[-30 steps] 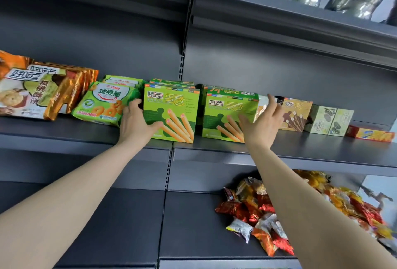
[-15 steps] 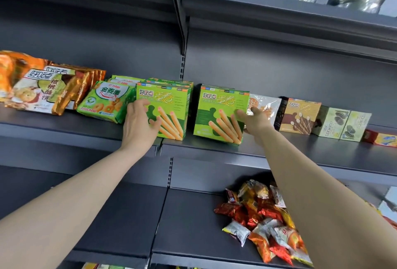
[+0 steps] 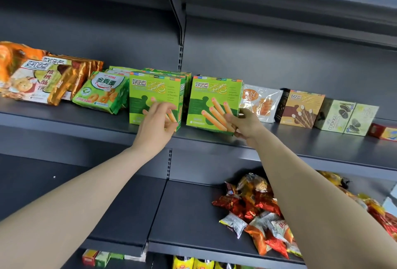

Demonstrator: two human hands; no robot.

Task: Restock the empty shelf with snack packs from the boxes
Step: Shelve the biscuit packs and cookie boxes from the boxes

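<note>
The left hand (image 3: 158, 123) lies flat-ish against the front of the left green biscuit-stick box (image 3: 155, 99), fingers loosely spread over its lower right corner and not closed round anything. The right hand (image 3: 243, 123) pinches the lower right corner of the right green biscuit-stick box (image 3: 214, 102), thumb on the front face and fingers tucked round the side. Both boxes stand upright on the middle shelf (image 3: 300, 150), a narrow gap between them, with more of the same green boxes stacked behind the left one.

This looks like the squaring-up step: facing the two front boxes so they sit straight and level with the shelf edge. To do it well, I would press low on each box, near its base, so it slides rather than tips backwards, and nudge the right box toward nine o'clock to close the gap without knocking the clear cookie bag (image 3: 260, 102) just beside it at three o'clock.

Further out at nine o'clock lies the green ring-biscuit pack (image 3: 101, 92), leaning, and beyond it the orange walnut-biscuit packs (image 3: 38, 79). Toward three o'clock stand a brown biscuit-stick box (image 3: 300, 109) and pale cookie boxes (image 3: 345, 118). At five o'clock, on the shelf below, small snack packets (image 3: 257, 215) lie in a loose heap.
</note>
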